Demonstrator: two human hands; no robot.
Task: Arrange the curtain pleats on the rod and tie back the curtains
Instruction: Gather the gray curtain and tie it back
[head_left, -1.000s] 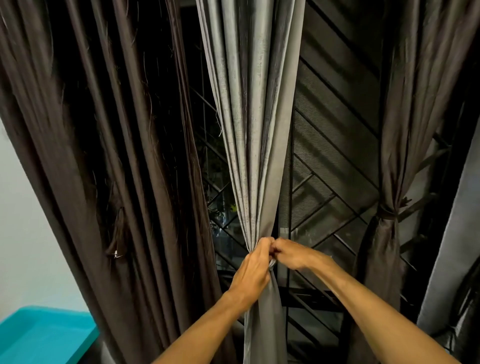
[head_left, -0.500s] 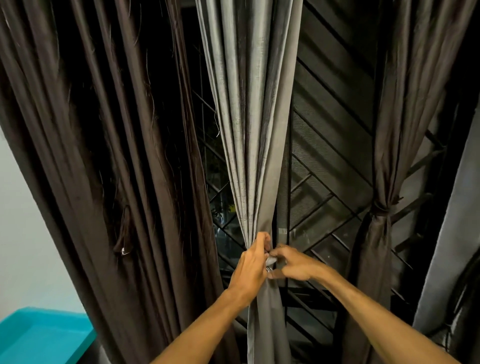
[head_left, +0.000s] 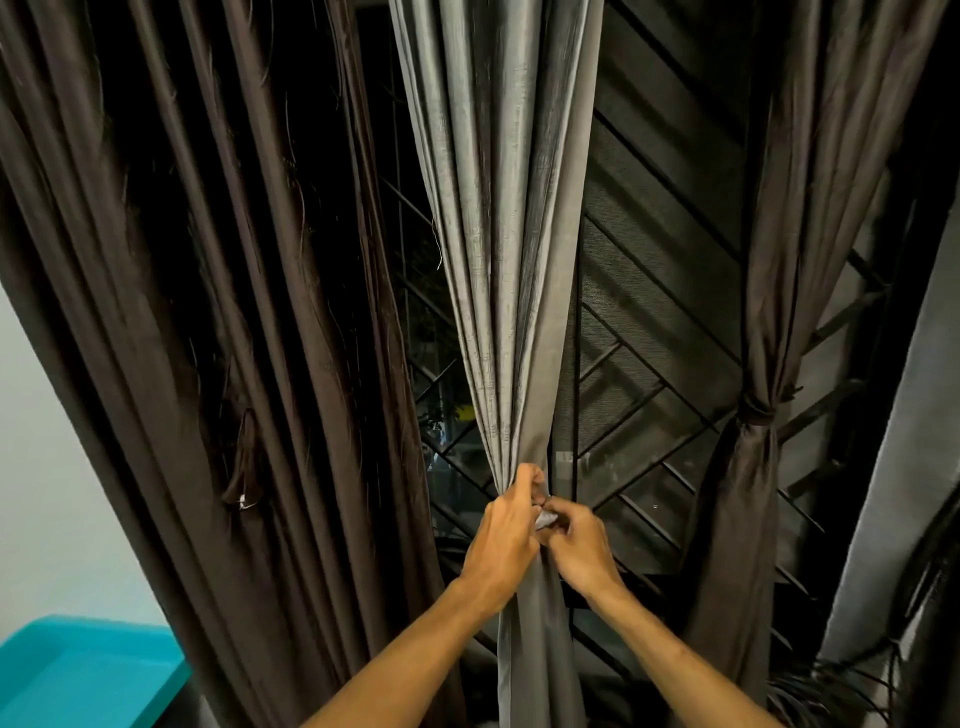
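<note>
While the left hand (head_left: 506, 540) curls its fingers round the gathered grey curtain (head_left: 514, 260), the right hand (head_left: 582, 551) touches it, fingertips pinching a pale scrap (head_left: 546, 518) at the gather; what the scrap is cannot be told. The hands are together at near centre. A dark grille (head_left: 649, 415) stands behind. The left brown curtain (head_left: 208, 312) hangs loose; the right brown curtain (head_left: 748, 519) is cinched by a tie (head_left: 756, 413). A teal tray (head_left: 78, 670) sits near left.
</note>
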